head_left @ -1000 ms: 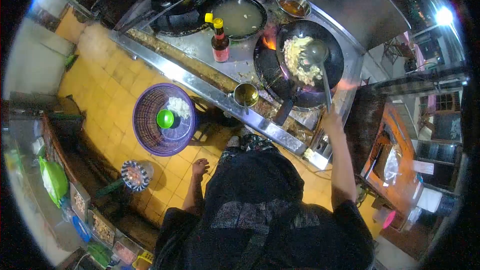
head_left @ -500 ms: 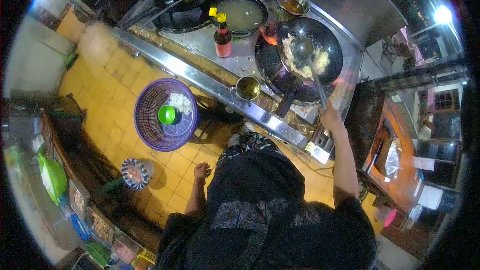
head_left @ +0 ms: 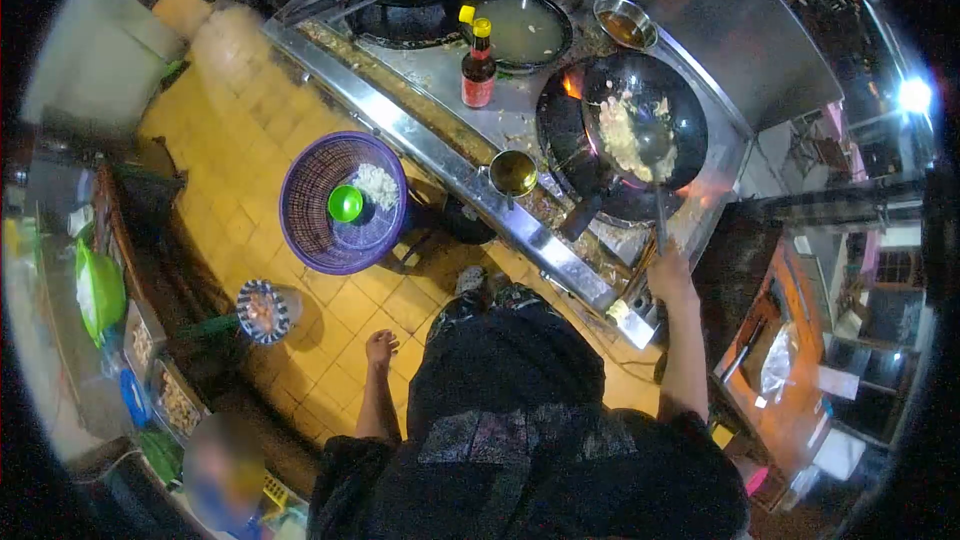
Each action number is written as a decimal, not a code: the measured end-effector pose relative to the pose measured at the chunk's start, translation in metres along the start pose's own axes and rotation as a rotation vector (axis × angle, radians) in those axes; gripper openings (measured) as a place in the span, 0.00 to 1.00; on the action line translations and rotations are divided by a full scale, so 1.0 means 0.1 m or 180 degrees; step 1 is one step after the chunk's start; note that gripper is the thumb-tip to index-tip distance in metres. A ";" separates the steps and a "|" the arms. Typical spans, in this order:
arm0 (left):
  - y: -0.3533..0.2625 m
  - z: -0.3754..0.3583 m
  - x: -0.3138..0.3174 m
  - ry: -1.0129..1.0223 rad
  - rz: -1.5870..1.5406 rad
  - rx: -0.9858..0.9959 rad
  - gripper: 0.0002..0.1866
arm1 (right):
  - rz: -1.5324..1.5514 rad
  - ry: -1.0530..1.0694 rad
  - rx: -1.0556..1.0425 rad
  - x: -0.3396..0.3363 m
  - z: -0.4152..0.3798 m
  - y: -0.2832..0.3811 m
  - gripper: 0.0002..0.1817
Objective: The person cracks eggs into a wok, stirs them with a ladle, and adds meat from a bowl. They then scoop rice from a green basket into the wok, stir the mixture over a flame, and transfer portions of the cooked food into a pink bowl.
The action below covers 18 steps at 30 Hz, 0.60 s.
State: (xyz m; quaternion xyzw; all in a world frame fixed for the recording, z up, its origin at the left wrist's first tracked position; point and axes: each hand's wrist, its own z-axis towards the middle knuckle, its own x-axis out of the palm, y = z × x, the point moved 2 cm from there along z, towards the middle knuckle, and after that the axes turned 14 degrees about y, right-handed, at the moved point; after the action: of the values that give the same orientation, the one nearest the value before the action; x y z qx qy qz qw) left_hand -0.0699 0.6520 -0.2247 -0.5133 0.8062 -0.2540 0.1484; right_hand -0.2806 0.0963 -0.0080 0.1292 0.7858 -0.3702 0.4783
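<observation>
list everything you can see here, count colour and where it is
wok: 1, black, on the lit burner at right of the stove, holding pale food
ladle: 1, metal, bowl in the wok
sauce bottle: 1, red with yellow cap, upright on the steel counter
broth pan: 1, dark, behind the bottle
small metal bowl: 1, silver, behind the wok
small pot: 1, metal, on the stove's front edge
basket: 1, purple, on the yellow floor, holding a green cup
patterned bowl: 1, blue and white, on the floor
left hand: empty, hanging by the side
right hand: gripping the ladle handle
</observation>
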 end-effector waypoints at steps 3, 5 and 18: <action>0.31 0.02 0.19 0.0062 -0.0071 -0.0287 0.14 | 0.2690 0.1276 0.0402 -0.57 0.09 -0.17 0.25; 0.39 -0.01 0.36 0.0441 0.0228 -0.0199 0.15 | 0.0990 0.1225 -0.0376 -0.07 0.23 -0.22 0.25; -0.17 -0.10 1.13 0.0389 -0.0075 0.0237 0.12 | 0.0964 0.1405 -0.0342 -0.39 0.00 -0.28 0.22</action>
State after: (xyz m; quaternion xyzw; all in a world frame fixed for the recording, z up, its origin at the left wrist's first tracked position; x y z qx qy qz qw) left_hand -0.1105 0.5469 -0.2042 -0.5004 0.7977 -0.3163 0.1150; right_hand -0.2765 0.0827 0.0380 0.2972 0.8613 -0.2151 0.3515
